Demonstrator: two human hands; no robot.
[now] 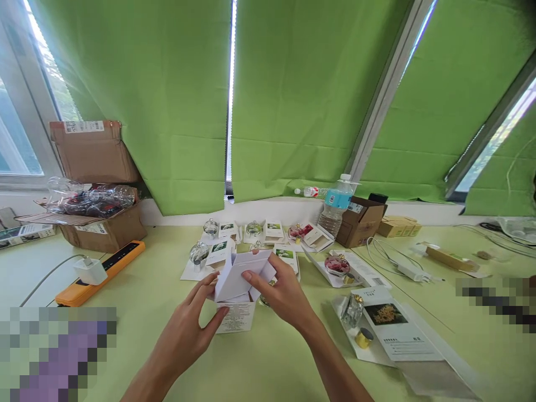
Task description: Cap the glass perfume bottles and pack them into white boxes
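A small white carton (238, 301) stands on the pale green table (268, 363) just in front of me, its top flaps open and printed text on its front. My left hand (190, 324) grips the carton's left side, thumb against the front. My right hand (280, 290) holds the right side and presses a finger on a raised flap (240, 276). A gold-coloured object shows behind my right fingers.
Behind the carton lie several round glass bottles (199, 252) and small printed cards (285, 254). A pink bottle (337, 264), a clear bottle with a gold cap (363, 336), a water bottle (336, 206), cardboard boxes (94, 162) and an orange power strip (100, 271) surround it.
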